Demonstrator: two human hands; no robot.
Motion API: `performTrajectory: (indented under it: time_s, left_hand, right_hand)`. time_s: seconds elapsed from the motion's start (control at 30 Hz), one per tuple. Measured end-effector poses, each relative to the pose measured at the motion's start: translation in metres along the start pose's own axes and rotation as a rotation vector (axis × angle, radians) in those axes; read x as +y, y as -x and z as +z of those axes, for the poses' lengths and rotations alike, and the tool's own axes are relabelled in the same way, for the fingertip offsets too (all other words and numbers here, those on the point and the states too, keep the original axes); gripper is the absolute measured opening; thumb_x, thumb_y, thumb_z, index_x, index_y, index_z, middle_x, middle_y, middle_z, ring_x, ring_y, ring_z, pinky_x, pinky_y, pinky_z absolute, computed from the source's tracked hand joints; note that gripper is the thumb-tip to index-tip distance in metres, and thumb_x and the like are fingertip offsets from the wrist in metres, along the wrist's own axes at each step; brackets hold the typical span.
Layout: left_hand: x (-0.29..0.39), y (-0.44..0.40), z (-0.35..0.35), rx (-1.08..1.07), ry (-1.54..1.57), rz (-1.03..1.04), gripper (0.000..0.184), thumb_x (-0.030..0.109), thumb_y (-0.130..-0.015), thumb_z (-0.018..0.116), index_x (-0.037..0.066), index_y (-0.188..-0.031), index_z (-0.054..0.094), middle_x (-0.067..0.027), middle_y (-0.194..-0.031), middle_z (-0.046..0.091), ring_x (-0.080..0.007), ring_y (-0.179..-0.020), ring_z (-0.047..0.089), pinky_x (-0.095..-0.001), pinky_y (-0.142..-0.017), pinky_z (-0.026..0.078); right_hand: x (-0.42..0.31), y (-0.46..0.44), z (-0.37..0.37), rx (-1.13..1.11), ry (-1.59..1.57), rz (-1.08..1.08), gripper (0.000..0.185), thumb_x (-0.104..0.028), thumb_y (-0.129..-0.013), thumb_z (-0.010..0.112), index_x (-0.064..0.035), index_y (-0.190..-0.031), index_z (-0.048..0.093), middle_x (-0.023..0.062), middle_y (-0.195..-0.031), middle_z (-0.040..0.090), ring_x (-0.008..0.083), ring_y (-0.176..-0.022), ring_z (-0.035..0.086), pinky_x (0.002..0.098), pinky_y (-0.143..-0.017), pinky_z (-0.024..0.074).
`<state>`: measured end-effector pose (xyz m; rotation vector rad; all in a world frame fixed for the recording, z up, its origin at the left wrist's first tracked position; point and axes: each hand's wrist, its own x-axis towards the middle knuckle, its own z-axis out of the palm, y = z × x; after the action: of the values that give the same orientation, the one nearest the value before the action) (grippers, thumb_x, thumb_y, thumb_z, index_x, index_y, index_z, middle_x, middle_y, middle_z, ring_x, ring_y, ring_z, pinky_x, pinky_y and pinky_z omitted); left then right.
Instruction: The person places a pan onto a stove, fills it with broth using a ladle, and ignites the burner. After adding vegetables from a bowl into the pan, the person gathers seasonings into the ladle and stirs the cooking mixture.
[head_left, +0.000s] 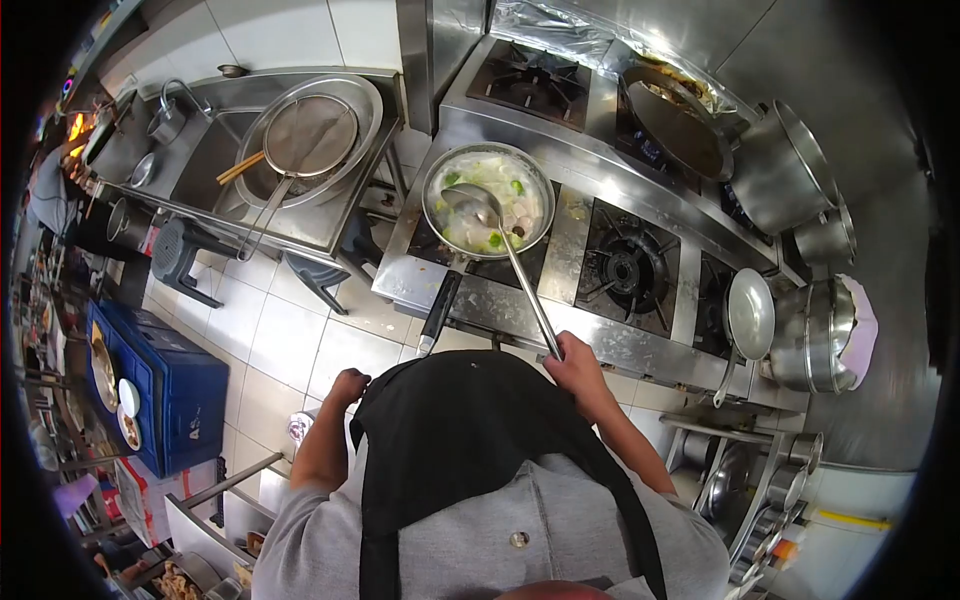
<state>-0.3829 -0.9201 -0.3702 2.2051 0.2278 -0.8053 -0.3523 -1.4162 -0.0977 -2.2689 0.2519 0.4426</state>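
My right hand (577, 372) is closed round the handle of a long metal ladle (527, 285). The ladle's bowl rests in a pan (548, 215) of pale broth with green and light pieces, on the left front burner of the stove. The pan's black handle (438, 312) points toward me, and no hand is on it. Down at my left side, beside the black apron (450, 430), my left hand (350, 385) looks curled, its fingers too small and partly hidden to tell what they hold, if anything.
A wire strainer (311, 136) and chopsticks (240, 168) lie over a large bowl by the sink at left. Stools (183, 258) and a blue crate (195, 400) stand below. Pots (785, 170) and a small pan (750, 312) are at right. Another person (60, 200) is far left.
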Motion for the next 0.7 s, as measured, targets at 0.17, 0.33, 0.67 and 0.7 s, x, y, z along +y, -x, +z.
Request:
performTrajectory:
  time_s: [0.17, 0.33, 0.67, 0.7]
  left_hand:
    - [-0.022, 0.001, 0.015, 0.084, -0.456, 0.415, 0.035, 0.027, -0.085, 0.064, -0.007, -0.093, 0.069, -0.0187, -0.081, 0.070, -0.0269, -0.075, 0.069, -0.0383, -0.067, 0.055]
    - [0.018, 0.040, 0.016, 0.076, -0.007, -0.238, 0.042, 0.033, -0.082, 0.068, -0.006, -0.097, 0.071, -0.0217, -0.096, 0.072, -0.0295, -0.090, 0.070, -0.0368, -0.077, 0.054]
    - [0.009, 0.038, 0.003, 0.087, -0.031, -0.242, 0.038, 0.033, -0.086, 0.062, -0.002, -0.098, 0.072, -0.0197, -0.097, 0.072, -0.0315, -0.091, 0.070, -0.0377, -0.081, 0.055]
    - [0.009, 0.036, -0.001, 0.036, -0.273, 0.000, 0.036, 0.032, -0.088, 0.060, 0.001, -0.100, 0.073, -0.0196, -0.097, 0.072, -0.0323, -0.093, 0.069, -0.0380, -0.084, 0.054]
  right_hand:
    - [0.008, -0.035, -0.005, 0.077, 0.070, -0.012, 0.027, -0.018, -0.078, 0.061, 0.0040, -0.093, 0.056, 0.0262, -0.079, 0.062, 0.0425, -0.075, 0.062, 0.0470, -0.069, 0.0482]
    - [0.013, -0.054, -0.013, 0.150, 0.095, -0.065, 0.026, -0.018, -0.077, 0.063, 0.0041, -0.090, 0.055, 0.0232, -0.076, 0.061, 0.0355, -0.071, 0.062, 0.0434, -0.067, 0.0476]
    - [0.009, -0.086, -0.019, 0.340, 0.217, -0.129, 0.024, -0.015, -0.078, 0.063, 0.0024, -0.092, 0.053, 0.0278, -0.081, 0.063, 0.0477, -0.080, 0.063, 0.0538, -0.072, 0.0476]
    - [0.007, -0.087, -0.017, 0.339, 0.216, -0.118, 0.023, -0.014, -0.078, 0.063, 0.0025, -0.090, 0.052, 0.0288, -0.081, 0.063, 0.0482, -0.080, 0.062, 0.0535, -0.072, 0.0478]
